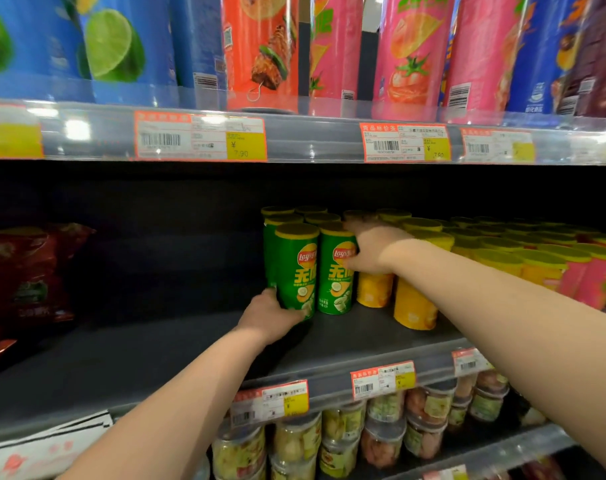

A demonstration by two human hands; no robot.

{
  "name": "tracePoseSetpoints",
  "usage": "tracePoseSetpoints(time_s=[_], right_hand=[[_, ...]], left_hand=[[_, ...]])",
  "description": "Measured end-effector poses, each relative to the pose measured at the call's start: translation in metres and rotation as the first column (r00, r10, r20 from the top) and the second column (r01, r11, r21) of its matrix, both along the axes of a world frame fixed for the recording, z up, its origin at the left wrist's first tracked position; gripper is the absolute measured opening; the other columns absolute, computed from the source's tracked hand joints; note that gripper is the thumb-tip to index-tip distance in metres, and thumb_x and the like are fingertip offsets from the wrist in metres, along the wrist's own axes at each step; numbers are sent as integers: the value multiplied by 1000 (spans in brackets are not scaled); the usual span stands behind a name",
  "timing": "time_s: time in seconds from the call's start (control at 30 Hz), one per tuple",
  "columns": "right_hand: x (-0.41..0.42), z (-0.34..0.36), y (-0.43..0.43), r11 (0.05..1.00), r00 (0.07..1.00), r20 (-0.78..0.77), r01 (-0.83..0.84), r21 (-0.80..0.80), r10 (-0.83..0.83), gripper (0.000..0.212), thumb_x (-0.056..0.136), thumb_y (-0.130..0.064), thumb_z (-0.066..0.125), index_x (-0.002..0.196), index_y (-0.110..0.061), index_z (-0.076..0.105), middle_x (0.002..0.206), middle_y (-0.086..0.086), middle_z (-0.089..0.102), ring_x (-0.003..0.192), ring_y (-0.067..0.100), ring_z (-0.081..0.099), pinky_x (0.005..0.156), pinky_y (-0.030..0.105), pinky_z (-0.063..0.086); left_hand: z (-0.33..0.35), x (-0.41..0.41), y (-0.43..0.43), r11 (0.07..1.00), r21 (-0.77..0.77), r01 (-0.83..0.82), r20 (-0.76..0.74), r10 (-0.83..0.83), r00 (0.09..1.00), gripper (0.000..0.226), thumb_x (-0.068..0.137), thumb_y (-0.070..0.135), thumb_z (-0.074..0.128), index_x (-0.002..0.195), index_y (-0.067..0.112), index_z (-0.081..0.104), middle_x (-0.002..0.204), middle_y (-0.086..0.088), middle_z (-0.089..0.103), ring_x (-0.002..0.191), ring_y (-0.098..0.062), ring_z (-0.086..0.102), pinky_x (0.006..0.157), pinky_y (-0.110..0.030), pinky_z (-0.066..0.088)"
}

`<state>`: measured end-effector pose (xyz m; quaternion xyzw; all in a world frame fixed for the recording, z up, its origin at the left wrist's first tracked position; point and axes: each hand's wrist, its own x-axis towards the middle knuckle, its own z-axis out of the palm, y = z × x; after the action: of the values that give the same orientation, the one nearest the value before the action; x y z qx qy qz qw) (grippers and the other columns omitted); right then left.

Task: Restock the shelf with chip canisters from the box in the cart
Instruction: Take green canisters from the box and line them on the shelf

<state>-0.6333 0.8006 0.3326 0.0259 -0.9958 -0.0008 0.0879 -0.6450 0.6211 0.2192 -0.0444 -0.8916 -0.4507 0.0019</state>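
Several green chip canisters stand in rows on the dark middle shelf. My left hand grips the base of the front left green canister. My right hand wraps round the upper right side of the neighbouring green canister, thumb on its front. Yellow canisters stand directly to the right of the green ones, partly hidden by my right forearm. The box and the cart are out of view.
Red snack bags lie at the shelf's left, with bare shelf between them and the green canisters. Tall canisters fill the shelf above. Pink canisters stand far right. Clear jars fill the shelf below. A white carton shows bottom left.
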Motion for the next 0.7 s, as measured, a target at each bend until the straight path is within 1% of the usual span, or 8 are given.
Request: tracePoseSetpoints(time_s=[0.1,0.17,0.27,0.33,0.4,0.5,0.6,0.7], right_hand=[[18,-9,-8,999,996,-70,49,22,-47,76,87,-34,63,149,-21,20,155,9,22,134,33,38,102,41,43],[33,-17,-14,997,993,-114,40,72,-32,75,88,-34,62,149,-21,20,156,8,20,135,33,35,103,43,41],[56,-34,-24,988,993,-109,-30,153,47,61,90,-35,56,144,-20,32,148,8,34,130,31,39,102,43,41],[70,-45,-33,981,992,-92,-69,182,87,52,90,-37,55,138,-21,41,141,7,45,126,29,44,99,42,42],[82,-55,-41,969,990,-67,-111,221,128,46,91,-40,54,132,-21,46,135,6,51,123,29,47,97,41,42],[99,-67,-48,955,984,-23,-165,246,176,45,91,-42,52,131,-22,46,132,6,52,122,29,47,95,41,42],[116,-78,-48,951,976,-12,-210,228,219,45,90,-41,53,131,-22,48,129,4,54,120,28,49,95,40,44],[139,-89,-45,948,969,20,-245,203,246,43,90,-41,52,129,-22,49,129,4,54,121,28,48,97,40,41]], left_hand=[[4,15,-6,974,-226,-1,-46,-10,999,62,82,39,67,136,17,44,131,-5,52,113,-23,57,90,-31,48],[4,29,-9,922,-387,4,-108,-50,993,58,86,41,61,137,19,44,135,-5,45,117,-25,53,93,-33,48],[1,54,-13,809,-587,-33,-296,-177,939,50,89,44,53,132,19,47,135,-5,44,118,-26,48,94,-37,46],[-2,71,-15,776,-627,-66,-383,-233,894,47,90,44,51,129,18,49,133,-4,46,119,-26,47,95,-36,42],[-4,85,-18,753,-652,-85,-412,-259,873,47,90,45,50,129,19,49,132,-3,47,120,-25,46,97,-37,39],[-8,104,-24,711,-694,-111,-423,-278,862,48,91,46,48,130,19,47,127,-2,47,120,-25,46,95,-37,38],[-17,123,-30,704,-699,-127,-445,-289,847,44,90,43,46,125,17,52,124,-1,50,115,-25,47,92,-38,40],[-26,147,-29,690,-713,-126,-419,-275,865,43,91,41,47,126,17,51,126,-1,48,117,-24,45,94,-37,41]])
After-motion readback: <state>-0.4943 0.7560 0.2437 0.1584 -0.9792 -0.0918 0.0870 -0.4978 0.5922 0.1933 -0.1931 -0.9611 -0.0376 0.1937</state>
